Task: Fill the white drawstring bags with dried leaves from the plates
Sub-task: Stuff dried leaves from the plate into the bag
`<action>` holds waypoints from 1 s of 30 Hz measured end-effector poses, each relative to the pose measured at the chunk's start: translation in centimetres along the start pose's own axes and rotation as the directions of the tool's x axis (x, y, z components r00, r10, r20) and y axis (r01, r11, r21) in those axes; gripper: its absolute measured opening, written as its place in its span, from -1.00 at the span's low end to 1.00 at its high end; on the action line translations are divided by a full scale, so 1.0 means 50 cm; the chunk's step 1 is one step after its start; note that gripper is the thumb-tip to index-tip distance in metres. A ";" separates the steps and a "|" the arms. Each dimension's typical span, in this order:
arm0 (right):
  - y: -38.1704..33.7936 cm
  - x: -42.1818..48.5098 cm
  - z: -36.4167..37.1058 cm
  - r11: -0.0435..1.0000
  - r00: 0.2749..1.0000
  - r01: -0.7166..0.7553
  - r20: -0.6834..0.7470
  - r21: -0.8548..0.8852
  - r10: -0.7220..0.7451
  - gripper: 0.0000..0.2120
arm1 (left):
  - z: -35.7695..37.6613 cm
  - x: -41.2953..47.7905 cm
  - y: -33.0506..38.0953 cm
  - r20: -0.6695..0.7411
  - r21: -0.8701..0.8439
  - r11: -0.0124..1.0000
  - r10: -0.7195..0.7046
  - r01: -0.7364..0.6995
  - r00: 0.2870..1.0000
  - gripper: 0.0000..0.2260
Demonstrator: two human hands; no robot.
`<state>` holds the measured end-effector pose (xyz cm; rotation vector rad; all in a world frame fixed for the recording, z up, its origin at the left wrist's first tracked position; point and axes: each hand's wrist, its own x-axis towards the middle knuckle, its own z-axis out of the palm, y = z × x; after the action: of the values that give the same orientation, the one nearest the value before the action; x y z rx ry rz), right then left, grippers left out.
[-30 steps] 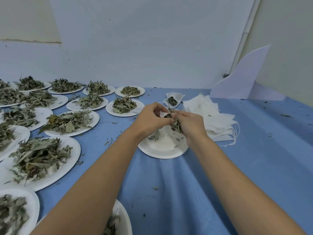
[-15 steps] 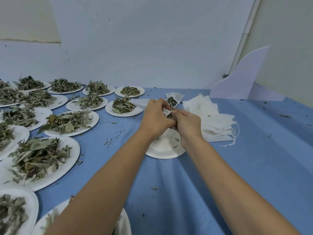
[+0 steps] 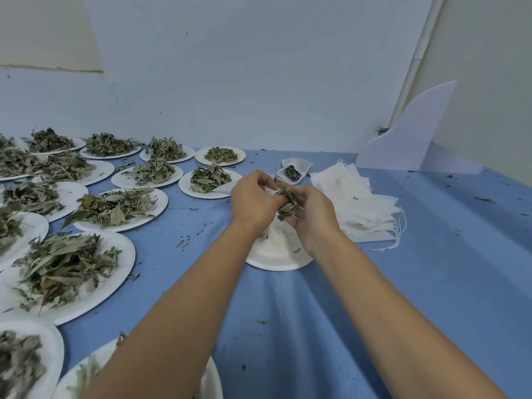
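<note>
We held the dried leaves (image 3: pixel 285 198) bunched just above the near-empty plate (image 3: pixel 276 256). Our left hand (image 3: pixel 252 201) pinched the top of the bunch with curled fingers, and our right hand (image 3: pixel 315 217) was cupped round its lower part. We could not tell whether a bag's mouth was caught among our fingers. We judged the leaves almost weightless, brittle and springy. Squeezed hard they would crumble and held slack they would shed onto the plate, so a loose gathering grip round the middle seemed best. Just beyond the plate lay an open bag (image 3: pixel 303 165) with leaves inside. To the plate's right sat the stack of empty bags (image 3: pixel 355 203), limp cloth likely best taken by the hem at the mouth. To its left stood the heaped plates (image 3: pixel 162 200) on the blue cloth (image 3: pixel 431 272).
</note>
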<state>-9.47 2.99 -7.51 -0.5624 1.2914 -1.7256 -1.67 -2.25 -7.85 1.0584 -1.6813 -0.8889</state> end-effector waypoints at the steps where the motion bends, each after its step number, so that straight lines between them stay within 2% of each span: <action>1: 0.001 0.000 0.000 1.000 1.000 0.012 0.001 -0.023 -0.012 -0.69 | -0.002 0.001 0.000 -0.008 -0.002 1.000 -0.002 0.002 1.000 -0.75; 6: 0.002 0.009 -0.008 0.968 0.992 0.116 -0.021 -0.222 -0.124 -0.73 | -0.021 0.014 -0.009 0.001 -0.040 0.998 -0.053 0.053 0.999 -0.78; 10: -0.004 0.021 -0.022 0.950 0.974 0.205 -0.043 -0.235 -0.221 -0.79 | -0.039 0.018 -0.018 0.065 -0.087 0.993 -0.077 0.082 0.995 -0.76; 12: -0.003 0.027 -0.029 0.913 0.961 0.255 -0.021 -0.318 -0.275 -0.80 | -0.047 0.020 -0.021 0.116 -0.126 0.987 -0.081 0.095 0.990 -0.76; 15: 0.001 0.033 -0.033 0.885 0.958 0.281 0.059 -0.370 -0.280 -0.81 | -0.056 0.021 -0.020 0.192 -0.140 0.986 -0.065 0.093 0.979 -0.75; 20: 0.006 0.038 -0.033 0.885 0.959 0.278 0.048 -0.375 -0.281 -0.90 | -0.070 0.020 -0.017 0.320 -0.177 0.974 -0.079 0.141 0.944 -0.74; 22: 0.008 0.039 -0.034 0.863 0.953 0.286 0.030 -0.415 -0.302 -0.85 | -0.072 0.020 -0.016 0.339 -0.164 0.975 -0.089 0.152 0.937 -0.74; 25: 0.012 0.037 -0.033 0.831 0.935 0.315 0.000 -0.459 -0.355 -0.81 | -0.067 0.020 -0.016 0.277 -0.170 0.970 -0.123 0.175 0.953 -0.76; 27: 0.014 0.033 -0.027 0.821 0.927 0.341 0.017 -0.457 -0.375 -0.81 | -0.061 0.022 -0.015 0.204 -0.193 0.961 -0.158 0.198 0.966 -0.76; 30: 0.016 0.027 -0.023 0.798 0.919 0.372 0.064 -0.474 -0.390 -0.87 | -0.047 0.025 -0.009 0.090 -0.133 0.971 -0.188 0.199 0.978 -0.75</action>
<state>-10.74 2.37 -8.84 -1.1516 1.7397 -1.7318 0.43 -3.82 -7.11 1.1166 -1.5695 -1.1713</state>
